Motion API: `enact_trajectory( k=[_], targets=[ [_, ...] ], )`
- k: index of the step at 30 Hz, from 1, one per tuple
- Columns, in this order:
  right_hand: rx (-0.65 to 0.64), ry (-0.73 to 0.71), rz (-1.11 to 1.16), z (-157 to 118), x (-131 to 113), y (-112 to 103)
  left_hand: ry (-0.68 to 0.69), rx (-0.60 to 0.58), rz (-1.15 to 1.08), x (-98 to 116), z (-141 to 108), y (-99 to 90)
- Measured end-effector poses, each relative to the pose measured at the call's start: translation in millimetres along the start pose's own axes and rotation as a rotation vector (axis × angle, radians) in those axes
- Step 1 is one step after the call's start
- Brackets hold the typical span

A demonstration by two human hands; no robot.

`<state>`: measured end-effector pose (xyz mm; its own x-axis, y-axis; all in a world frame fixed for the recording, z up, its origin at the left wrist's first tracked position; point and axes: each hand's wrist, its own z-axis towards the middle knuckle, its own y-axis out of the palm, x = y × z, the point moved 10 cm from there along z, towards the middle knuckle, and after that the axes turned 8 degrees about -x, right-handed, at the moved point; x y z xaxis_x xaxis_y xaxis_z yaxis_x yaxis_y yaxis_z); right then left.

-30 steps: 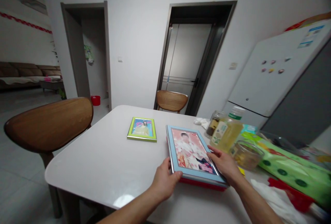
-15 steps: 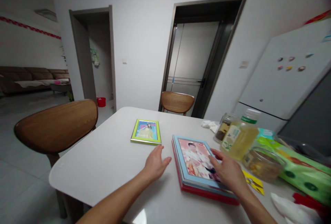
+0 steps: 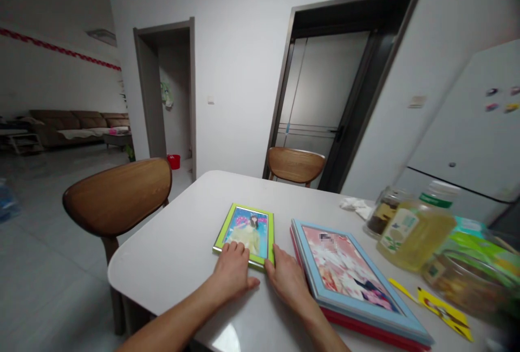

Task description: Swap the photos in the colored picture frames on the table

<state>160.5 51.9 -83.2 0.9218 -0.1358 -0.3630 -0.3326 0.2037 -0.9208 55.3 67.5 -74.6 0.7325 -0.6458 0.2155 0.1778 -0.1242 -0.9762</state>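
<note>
A small photo frame with a lime-green border [image 3: 271,227] lies face up on the white table, holding a picture of a figure in a pale yellow dress. My left hand [image 3: 231,271] grips its near edge, fingers curled over the front and thumb apart from them. At the near right corner, my right hand [image 3: 289,281] has its thumb on the frame and its fingers along the side. Just right of that hand sits a stack of larger frames, with a light-blue photo frame [image 3: 320,281] on top and a red one [image 3: 357,327] at the bottom.
A bottle of yellow liquid [image 3: 422,227], a dark-filled jar [image 3: 384,214], a clear container [image 3: 463,287] and a yellow packet [image 3: 444,311] stand or lie at the right. Crumpled tissue [image 3: 355,206] lies behind. Wooden chairs [image 3: 122,195] flank the white table [image 3: 170,254].
The lime-green frame has come nearer. My right hand has left the blue frame and moved left onto the green one; my left hand now touches it too. The view has shifted rightward across the frame.
</note>
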Motion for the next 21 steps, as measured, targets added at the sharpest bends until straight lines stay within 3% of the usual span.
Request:
enact_trajectory(
  k=[3, 6, 9, 13, 16, 19, 21],
  targets=[
    [-0.025, -0.029, 0.021, -5, 5, 5, 0.054, 0.008, -0.075, 9, -49, 3.3],
    [-0.077, -0.056, 0.129, -10, 7, 8, 0.148, -0.066, -0.164, 17, -81, 15.7],
    [-0.119, -0.016, 0.246, -12, 12, 12, 0.195, -0.115, -0.187, 23, -91, 28.0],
    [-0.088, 0.055, 0.477, -16, 22, 13, 0.205, -0.036, -0.202, 27, -90, 27.7],
    [-0.040, 0.133, 0.687, -22, 32, 8, 0.220, 0.038, -0.263, 29, -92, 11.6],
    [0.028, 0.151, 0.887, -27, 28, -4, 0.173, 0.213, -0.462, 19, -96, -26.2],
    [0.018, 0.096, 0.976, -28, 11, -9, 0.104, 0.359, -0.646, 5, -98, -51.3]
  ],
)
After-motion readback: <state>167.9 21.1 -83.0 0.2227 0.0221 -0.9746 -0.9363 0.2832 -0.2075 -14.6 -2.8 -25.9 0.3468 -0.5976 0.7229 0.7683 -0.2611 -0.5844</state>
